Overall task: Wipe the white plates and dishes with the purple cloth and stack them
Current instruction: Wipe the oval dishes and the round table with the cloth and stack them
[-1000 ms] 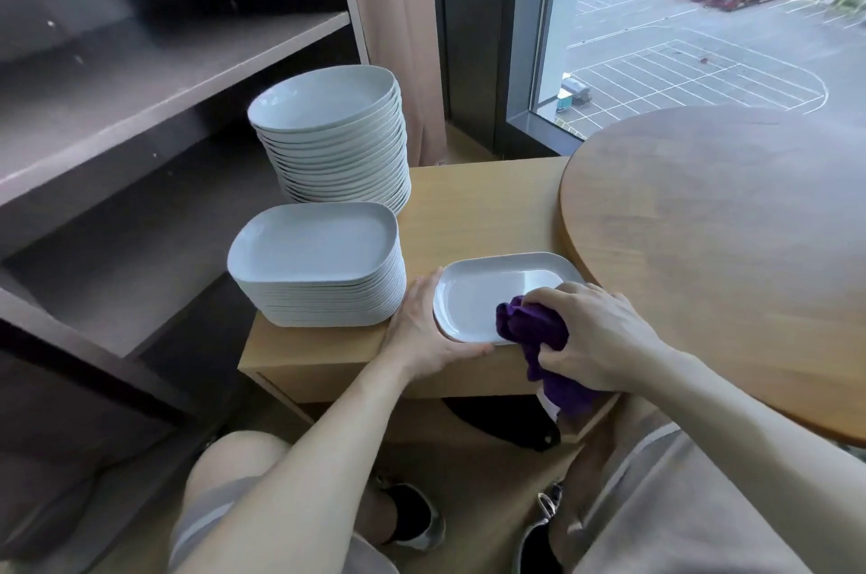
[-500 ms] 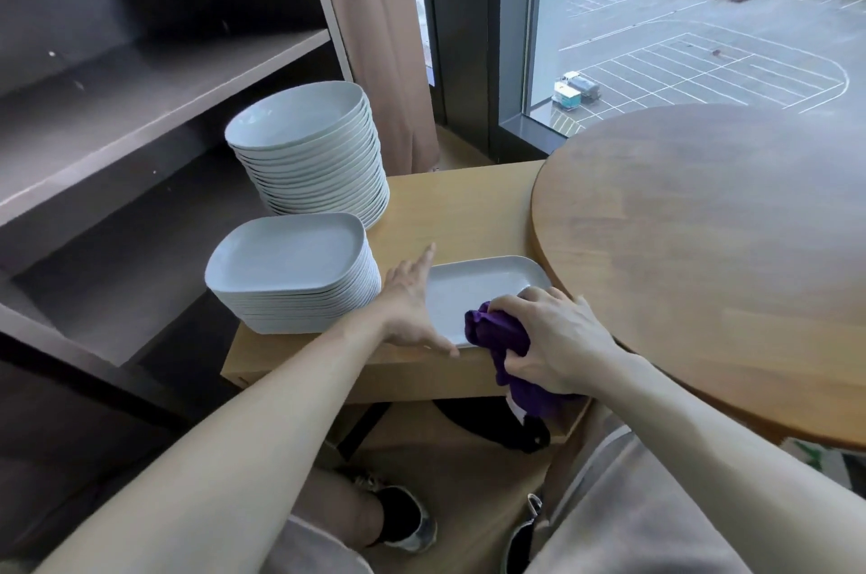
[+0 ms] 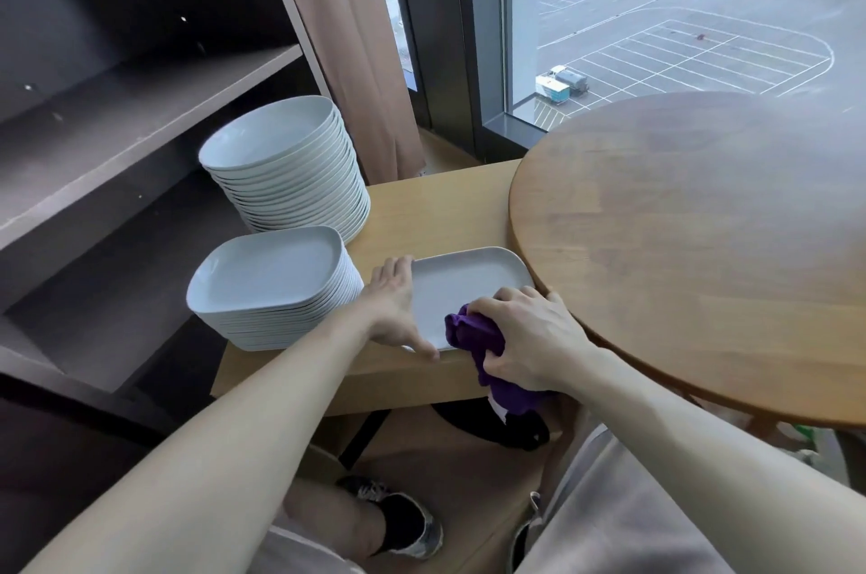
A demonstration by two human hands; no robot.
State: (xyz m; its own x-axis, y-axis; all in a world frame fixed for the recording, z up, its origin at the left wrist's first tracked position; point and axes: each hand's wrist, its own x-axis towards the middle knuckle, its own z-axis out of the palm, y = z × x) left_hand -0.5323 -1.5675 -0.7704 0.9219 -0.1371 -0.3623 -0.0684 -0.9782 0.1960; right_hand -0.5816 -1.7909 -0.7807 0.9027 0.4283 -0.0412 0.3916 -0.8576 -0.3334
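Centre of frame: one white rectangular plate with rounded corners [image 3: 468, 283] lies flat on the light wooden low table [image 3: 440, 207], its right end just under the rim of the round brown wooden table top [image 3: 703, 245] filling the right of the frame. Left hand [image 3: 393, 315]: fingers straight and close together, laid along the plate's left rim, thumb stretched out along its near edge; nothing is pinched. Right hand [image 3: 525, 339]: fingers curled round the bunched purple cloth [image 3: 473, 334], which touches the near right part of the plate while its loose end hangs below the table edge. Left of the plate, just beside the left hand, stands a tall stack of white rounded-square plates [image 3: 272, 278]. Behind that, toward upper centre-left, stands a taller stack of white round dishes [image 3: 281, 151]; the two stacks touch or nearly touch. Upper left: dark shelf unit [image 3: 140, 118]. Upper centre: beige curtain [image 3: 347, 34] beside the window.
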